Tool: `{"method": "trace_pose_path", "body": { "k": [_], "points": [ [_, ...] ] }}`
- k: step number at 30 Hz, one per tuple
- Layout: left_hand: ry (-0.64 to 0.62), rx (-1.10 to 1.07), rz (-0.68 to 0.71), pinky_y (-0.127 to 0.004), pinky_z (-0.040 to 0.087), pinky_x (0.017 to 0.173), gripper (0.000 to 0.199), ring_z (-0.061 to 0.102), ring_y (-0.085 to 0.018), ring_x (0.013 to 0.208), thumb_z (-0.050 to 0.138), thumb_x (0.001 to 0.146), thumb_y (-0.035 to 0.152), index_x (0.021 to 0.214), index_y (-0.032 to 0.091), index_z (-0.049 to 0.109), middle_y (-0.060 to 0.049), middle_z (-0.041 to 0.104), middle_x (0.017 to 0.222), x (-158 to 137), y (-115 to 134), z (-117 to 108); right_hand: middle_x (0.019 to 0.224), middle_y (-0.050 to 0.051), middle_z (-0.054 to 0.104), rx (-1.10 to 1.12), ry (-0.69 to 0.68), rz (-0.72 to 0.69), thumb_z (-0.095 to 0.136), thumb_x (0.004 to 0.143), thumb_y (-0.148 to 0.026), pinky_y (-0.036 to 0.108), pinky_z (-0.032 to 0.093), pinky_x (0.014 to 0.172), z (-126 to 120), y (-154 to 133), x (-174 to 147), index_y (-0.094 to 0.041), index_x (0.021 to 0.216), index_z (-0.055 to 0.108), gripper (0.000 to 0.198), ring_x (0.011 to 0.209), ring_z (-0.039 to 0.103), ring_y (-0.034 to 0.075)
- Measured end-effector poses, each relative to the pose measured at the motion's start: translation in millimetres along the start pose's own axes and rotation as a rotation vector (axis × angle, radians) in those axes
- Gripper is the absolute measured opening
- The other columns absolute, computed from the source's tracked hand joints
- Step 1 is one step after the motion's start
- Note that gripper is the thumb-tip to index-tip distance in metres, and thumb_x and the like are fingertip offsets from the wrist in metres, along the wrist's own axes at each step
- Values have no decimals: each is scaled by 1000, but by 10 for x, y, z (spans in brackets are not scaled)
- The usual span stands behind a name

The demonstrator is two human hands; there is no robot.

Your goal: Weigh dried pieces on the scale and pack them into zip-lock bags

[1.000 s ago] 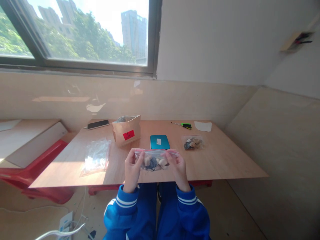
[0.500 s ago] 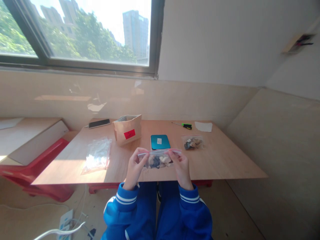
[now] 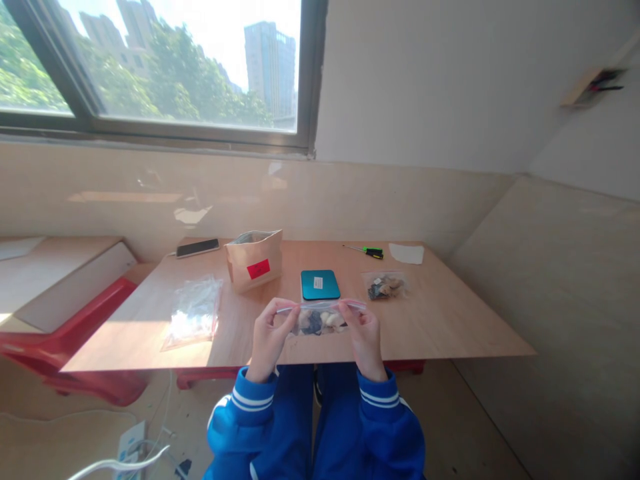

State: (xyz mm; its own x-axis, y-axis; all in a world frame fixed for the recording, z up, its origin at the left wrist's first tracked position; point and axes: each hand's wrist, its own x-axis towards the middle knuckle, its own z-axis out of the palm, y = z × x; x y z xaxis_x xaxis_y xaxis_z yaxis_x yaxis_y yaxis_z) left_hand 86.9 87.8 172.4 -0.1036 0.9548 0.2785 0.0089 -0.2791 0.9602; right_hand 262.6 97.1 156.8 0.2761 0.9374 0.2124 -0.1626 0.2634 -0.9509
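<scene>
The zip bag [image 3: 320,323] was held up on the person's side of the blue case [image 3: 320,285], its seal strip stretched between both hands. The left hand [image 3: 270,337] pinched one end of the strip between thumb and finger; the right hand [image 3: 364,333] pinched the other end the same way.

The likeliest trouble, in my judgement, was a spill: if any stretch of the strip was left unpressed, a tilt or squeeze could have let the loose pieces [image 3: 313,323] out. A hard sideways pull could also have split the seal, and a slip of either thumb would have dropped that end with the weight below it.

Counted out, there were two hands, one blue case and two filled bags: the held one and a second bag [image 3: 387,285] to the case's right. Left of the case stood one paper bag [image 3: 253,267], with one pile of clear plastic [image 3: 194,312] and one phone [image 3: 198,249] farther left. Beyond the case to the right lay one white sheet [image 3: 407,254] and, perhaps, two screwdrivers [image 3: 373,253], their handles too small to separate surely.
</scene>
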Motion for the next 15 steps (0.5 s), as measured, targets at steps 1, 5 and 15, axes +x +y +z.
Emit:
{"method": "trace_pose_path", "body": {
  "k": [1, 5, 15],
  "points": [
    [3, -5, -1, -22, 43, 59, 21, 54, -10, 62, 65, 81, 37, 80, 16, 63, 2, 58, 70, 0, 2, 2, 79, 4, 74, 9, -7, -2, 73, 75, -39, 32, 55, 76, 0, 2, -2, -18, 81, 69, 22, 78, 69, 19],
    [16, -54, -15, -22, 42, 58, 21, 53, -10, 63, 65, 81, 38, 81, 17, 62, 2, 58, 71, 2, 18, 11, 82, 4, 73, 42, -106, 14, 71, 77, -40, 31, 55, 74, 1, -9, -16, -20, 88, 66, 24, 77, 69, 18],
    [-21, -153, -59, -22, 41, 60, 21, 53, -10, 67, 65, 80, 37, 87, 18, 61, 1, 58, 77, -33, 31, 17, 76, 2, 71, -38, -128, 19, 72, 76, -39, 29, 54, 72, 49, -1, -20, -20, 79, 68, 21, 73, 67, 16]
  ]
}}
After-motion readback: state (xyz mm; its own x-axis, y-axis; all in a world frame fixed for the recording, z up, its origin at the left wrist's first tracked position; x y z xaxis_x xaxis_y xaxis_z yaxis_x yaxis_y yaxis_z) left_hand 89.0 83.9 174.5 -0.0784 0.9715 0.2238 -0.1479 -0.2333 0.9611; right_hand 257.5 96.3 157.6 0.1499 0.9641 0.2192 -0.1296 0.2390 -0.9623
